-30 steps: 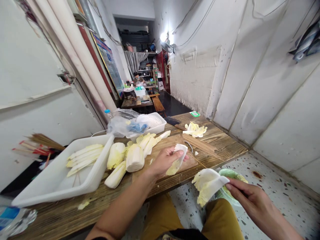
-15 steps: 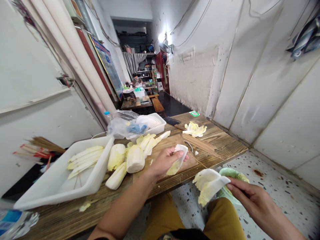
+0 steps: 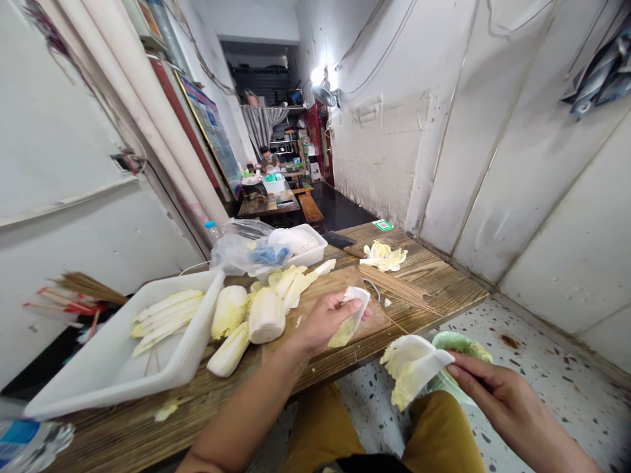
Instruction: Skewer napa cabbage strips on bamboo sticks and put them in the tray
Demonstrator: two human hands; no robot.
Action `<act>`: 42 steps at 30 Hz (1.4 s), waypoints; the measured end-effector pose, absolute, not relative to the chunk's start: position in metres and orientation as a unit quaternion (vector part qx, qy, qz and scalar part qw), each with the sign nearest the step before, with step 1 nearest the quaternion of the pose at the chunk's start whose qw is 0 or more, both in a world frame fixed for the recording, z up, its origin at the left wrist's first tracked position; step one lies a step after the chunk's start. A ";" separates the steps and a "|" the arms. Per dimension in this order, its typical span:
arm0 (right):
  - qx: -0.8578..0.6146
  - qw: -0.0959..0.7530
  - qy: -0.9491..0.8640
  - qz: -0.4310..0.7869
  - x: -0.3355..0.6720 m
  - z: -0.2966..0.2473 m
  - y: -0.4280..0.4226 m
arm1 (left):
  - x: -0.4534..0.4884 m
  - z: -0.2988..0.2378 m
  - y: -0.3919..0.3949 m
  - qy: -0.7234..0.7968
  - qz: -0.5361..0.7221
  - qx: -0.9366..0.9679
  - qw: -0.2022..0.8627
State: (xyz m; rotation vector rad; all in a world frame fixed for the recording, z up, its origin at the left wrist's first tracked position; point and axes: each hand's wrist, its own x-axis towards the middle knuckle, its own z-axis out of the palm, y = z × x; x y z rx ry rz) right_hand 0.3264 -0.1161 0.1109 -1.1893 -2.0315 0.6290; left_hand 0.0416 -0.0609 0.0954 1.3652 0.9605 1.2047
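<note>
Two napa cabbage leaves, one gripped in each hand, at a wooden counter (image 3: 123,433).
The right hand's (image 3: 497,387) fingers pinch one leaf (image 3: 419,368) by its white base, off the counter's edge near a green basin (image 3: 446,338) on speckled terrazzo; the left hand's (image 3: 330,320) fingers clasp the other (image 3: 355,303) over a cutting board (image 3: 320,282). At near left, a clear bottle's (image 3: 34,441) blue label is unreadable. Beyond it, a white tray (image 3: 73,394) holds cabbage strips; cut cabbage (image 3: 266,318) crowds the board, skewers (image 3: 394,282) opposite. Farther back lie a cleaver (image 3: 338,240) and a green-bordered QR card (image 3: 383,225), then a wall poster (image 3: 211,128), its text illegible, and a seated person (image 3: 269,159).
</note>
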 end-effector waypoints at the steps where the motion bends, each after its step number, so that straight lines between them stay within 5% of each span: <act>1: -0.458 0.345 -0.782 0.242 0.327 0.111 -0.116 | 0.042 0.096 -0.061 0.400 0.501 0.564 0.521; 42: -0.488 0.327 -0.768 0.255 0.331 0.104 -0.116 | 0.044 0.099 -0.063 0.395 0.490 0.575 0.523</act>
